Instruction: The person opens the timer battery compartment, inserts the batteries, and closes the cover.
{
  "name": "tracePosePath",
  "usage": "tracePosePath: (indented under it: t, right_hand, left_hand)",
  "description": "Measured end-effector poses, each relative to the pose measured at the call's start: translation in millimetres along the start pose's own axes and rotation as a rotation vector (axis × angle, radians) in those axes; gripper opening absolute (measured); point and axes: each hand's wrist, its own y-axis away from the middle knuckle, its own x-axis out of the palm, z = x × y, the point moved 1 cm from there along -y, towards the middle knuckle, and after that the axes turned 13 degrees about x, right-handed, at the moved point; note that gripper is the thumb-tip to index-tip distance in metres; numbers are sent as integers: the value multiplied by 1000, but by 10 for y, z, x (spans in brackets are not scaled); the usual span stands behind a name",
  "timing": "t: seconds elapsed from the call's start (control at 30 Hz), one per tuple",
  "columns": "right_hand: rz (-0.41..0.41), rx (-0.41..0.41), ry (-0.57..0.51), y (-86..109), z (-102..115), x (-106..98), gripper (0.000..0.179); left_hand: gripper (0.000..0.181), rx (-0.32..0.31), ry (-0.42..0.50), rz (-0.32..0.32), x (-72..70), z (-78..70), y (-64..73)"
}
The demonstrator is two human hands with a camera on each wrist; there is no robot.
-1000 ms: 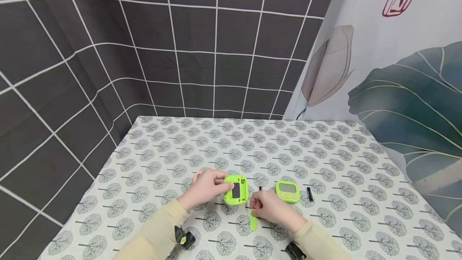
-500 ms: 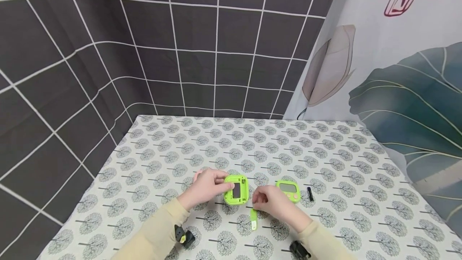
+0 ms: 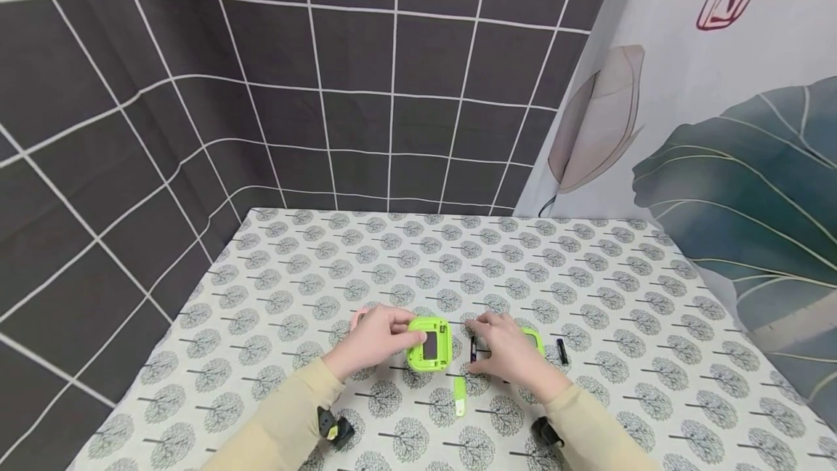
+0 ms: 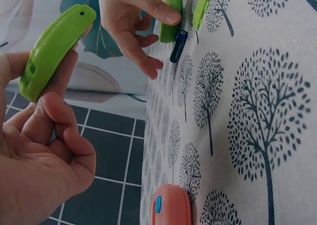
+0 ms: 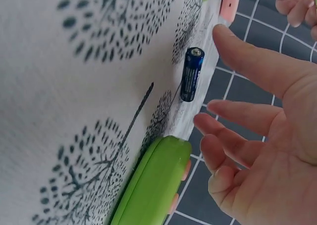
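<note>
My left hand (image 3: 375, 340) pinches a small lime-green digital timer (image 3: 429, 345) by its left side, thumb on the back. The back faces up, showing a dark square patch and an uncovered slot. Fingers apart, my right hand (image 3: 513, 352) reaches over the cloth beside a dark AAA-size battery (image 3: 474, 349); in the right wrist view a gap shows between the fingers and the battery (image 5: 192, 75). Below the held timer lies a narrow green battery cover (image 3: 460, 396). A second green timer (image 3: 535, 339) is partly hidden under the right hand.
Another dark battery (image 3: 562, 352) lies right of the second timer. A pink device with a blue button (image 4: 171, 205) rests on the tree-print tablecloth (image 3: 405, 260), mostly hidden behind the left hand in the head view. A dark grid curtain (image 3: 353, 122) hangs behind.
My right hand has let go of the green battery cover, leaving it on the cloth, then moved up and right to the battery with its fingers spreading. The left hand stays nearly still.
</note>
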Motion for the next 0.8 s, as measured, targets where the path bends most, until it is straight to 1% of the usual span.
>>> tracePosePath:
  t: [0.03, 0.23, 0.4, 0.53, 0.8]
  right_hand:
    - [2, 2, 19, -7, -2, -4, 74]
    - [34, 1, 46, -34, 10, -11, 73]
    - [33, -3, 63, -53, 16, 18, 64]
    - [18, 11, 62, -60, 21, 33, 56]
    - [-8, 17, 59, -64, 17, 59, 52]
  left_hand:
    - [30, -1, -4, 0, 0, 2, -2]
    - [31, -4, -8, 5, 2, 3, 0]
    - [30, 11, 0, 12, 8, 3, 1]
    - [28, 43, -7, 19, 8, 16, 2]
    - [31, 4, 28, 9, -6, 5, 7]
